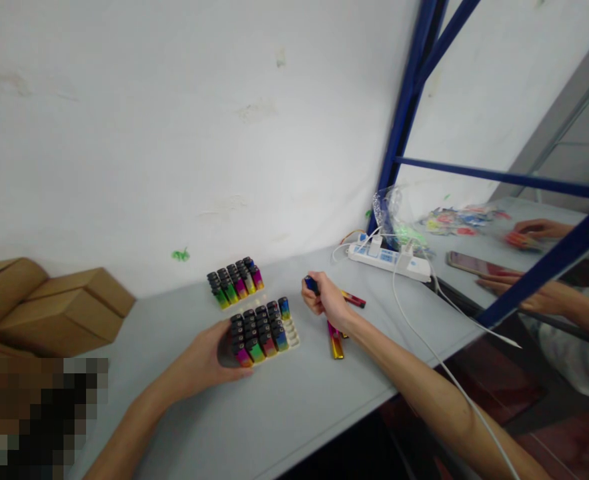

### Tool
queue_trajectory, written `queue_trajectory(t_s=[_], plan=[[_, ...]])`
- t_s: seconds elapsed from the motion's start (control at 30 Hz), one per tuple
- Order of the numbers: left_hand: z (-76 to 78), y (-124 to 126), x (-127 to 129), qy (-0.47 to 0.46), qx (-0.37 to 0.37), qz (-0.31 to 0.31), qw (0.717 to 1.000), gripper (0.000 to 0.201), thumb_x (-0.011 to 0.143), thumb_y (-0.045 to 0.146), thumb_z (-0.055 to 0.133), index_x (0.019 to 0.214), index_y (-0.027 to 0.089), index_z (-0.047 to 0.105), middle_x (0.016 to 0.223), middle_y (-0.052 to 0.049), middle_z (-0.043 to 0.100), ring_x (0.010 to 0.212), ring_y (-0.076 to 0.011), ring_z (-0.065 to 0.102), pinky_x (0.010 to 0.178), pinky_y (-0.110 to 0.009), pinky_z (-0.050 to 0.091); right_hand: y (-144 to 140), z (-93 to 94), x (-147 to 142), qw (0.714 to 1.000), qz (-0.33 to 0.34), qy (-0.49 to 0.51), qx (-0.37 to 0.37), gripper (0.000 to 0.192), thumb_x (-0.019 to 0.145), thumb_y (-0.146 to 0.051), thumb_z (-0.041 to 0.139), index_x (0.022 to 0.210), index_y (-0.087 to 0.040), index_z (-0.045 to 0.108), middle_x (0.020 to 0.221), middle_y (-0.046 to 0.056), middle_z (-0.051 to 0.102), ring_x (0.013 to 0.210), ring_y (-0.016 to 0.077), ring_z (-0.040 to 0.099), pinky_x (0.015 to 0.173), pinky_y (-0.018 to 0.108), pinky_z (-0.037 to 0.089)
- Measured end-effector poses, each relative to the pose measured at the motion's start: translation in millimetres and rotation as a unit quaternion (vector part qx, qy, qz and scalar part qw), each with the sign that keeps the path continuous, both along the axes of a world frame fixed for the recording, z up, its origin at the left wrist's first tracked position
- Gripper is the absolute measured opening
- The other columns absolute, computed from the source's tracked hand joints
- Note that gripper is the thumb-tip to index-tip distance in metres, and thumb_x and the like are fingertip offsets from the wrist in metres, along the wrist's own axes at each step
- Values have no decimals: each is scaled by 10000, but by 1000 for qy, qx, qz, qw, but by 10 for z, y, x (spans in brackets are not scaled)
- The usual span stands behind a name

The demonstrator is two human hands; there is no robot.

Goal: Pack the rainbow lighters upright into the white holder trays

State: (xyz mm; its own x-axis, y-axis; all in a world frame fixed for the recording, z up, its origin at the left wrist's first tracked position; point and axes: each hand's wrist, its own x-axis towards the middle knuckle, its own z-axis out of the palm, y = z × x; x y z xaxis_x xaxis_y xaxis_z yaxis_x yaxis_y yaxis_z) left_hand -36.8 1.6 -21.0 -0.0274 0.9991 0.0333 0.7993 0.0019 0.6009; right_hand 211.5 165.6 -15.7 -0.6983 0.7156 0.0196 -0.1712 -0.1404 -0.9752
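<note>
Rows of upright lighters (260, 335) with black tops and multicoloured bodies stand in a pale tray (293, 335). The tray's right column holds one lighter (285, 308) at the back, with bare slots in front of it. My left hand (213, 357) grips the tray's left side, thumb along the front and fingers partly hidden behind the lighters. My right hand (327, 297) is closed around a blue lighter (312, 285), raised to the right of the tray. Under and beside that hand lie loose lighters, among them a yellow and pink one (336, 343) and a red one (354, 299).
A second batch of lighters (235, 281) stands behind, near the wall. Cardboard boxes (59, 307) are at the left. A power strip (389, 260) with white cables lies at the right, by a blue metal frame (399, 120). Beyond it, another person's hands (539, 230) are near a phone (474, 263).
</note>
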Motion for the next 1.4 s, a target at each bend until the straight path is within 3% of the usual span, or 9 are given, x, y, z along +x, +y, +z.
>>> queue_trajectory(t_s=[0.1, 0.17, 0.27, 0.37, 0.57, 0.77, 0.9, 1.17, 1.4], plan=[[-21, 3, -15, 1, 1, -2, 1000, 589, 656, 447, 892, 1154, 182, 720, 1192, -110, 804, 1092, -350, 738, 1028, -478, 600, 31, 14, 17, 999, 21, 17, -29, 546, 997, -704, 383, 765, -222, 491, 583, -94, 253, 494, 97, 146, 486, 245, 120], [-26, 2, -20, 4, 6, -1, 1000, 599, 648, 445, 892, 1160, 183, 725, 1180, -105, 808, 1093, -351, 738, 1035, -481, 596, 49, 35, 42, 997, 38, 50, -39, 576, 994, -744, 422, 951, -199, 603, 644, -74, 343, 520, 104, 236, 508, 242, 195], [-16, -4, -15, 5, 9, 2, 1000, 608, 645, 447, 899, 1165, 180, 729, 1171, -103, 812, 1088, -357, 740, 1035, -482, 595, 61, 69, 103, 995, 58, 83, -20, 549, 988, -684, 567, 1179, -180, 673, 783, -30, 469, 621, 115, 401, 592, 259, 339], [-1, -12, -3, -1, 5, 2, 1000, 609, 652, 443, 903, 1172, 178, 729, 1173, -101, 815, 1079, -364, 746, 1021, -480, 603, 54, 93, 174, 995, 66, 62, 37, 534, 984, -633, 652, 1248, -173, 715, 836, -12, 523, 718, 130, 497, 691, 279, 424], [-15, -17, -4, -6, 8, 7, 1000, 618, 635, 420, 910, 1178, 185, 732, 1181, -100, 818, 1098, -374, 748, 1022, -491, 608, 65, 73, 231, 993, 38, -5, 114, 407, 864, -530, 839, 1046, -168, 800, 965, 55, 758, 904, 186, 676, 876, 326, 510], [-27, -12, -10, -13, -7, 9, 1000, 631, 642, 432, 902, 1185, 164, 723, 1226, -125, 806, 1092, -377, 753, 1015, -491, 614, 95, -1, 221, 977, 46, -56, 199, 394, 851, -539, 845, 891, -147, 836, 772, 33, 768, 688, 163, 657, 700, 293, 526], [-10, -6, 2, -14, -3, 8, 1000, 638, 636, 400, 905, 1201, 167, 721, 1228, -119, 807, 1100, -370, 750, 1048, -490, 599, 71, -46, 215, 978, 72, -57, 187, 416, 842, -553, 848, 918, -145, 828, 813, 64, 808, 738, 200, 755, 733, 306, 600], [23, -21, 29, -15, 4, 9, 1000, 635, 623, 407, 912, 1183, 172, 730, 1209, -116, 813, 1082, -370, 752, 1020, -489, 613, 40, -122, 181, 972, 39, -84, 216, 444, 863, -602, 809, 973, -172, 814, 872, 88, 836, 845, 284, 829, 772, 366, 655], [23, -22, 36, -15, 2, 14, 1000, 638, 638, 401, 902, 1215, 186, 733, 1170, -90, 825, 1087, -362, 754, 1008, -461, 619, 36, -66, 193, 929, 77, -128, 338, 408, 980, -593, 691, 937, -201, 791, 873, 66, 824, 802, 248, 793, 732, 313, 580]])
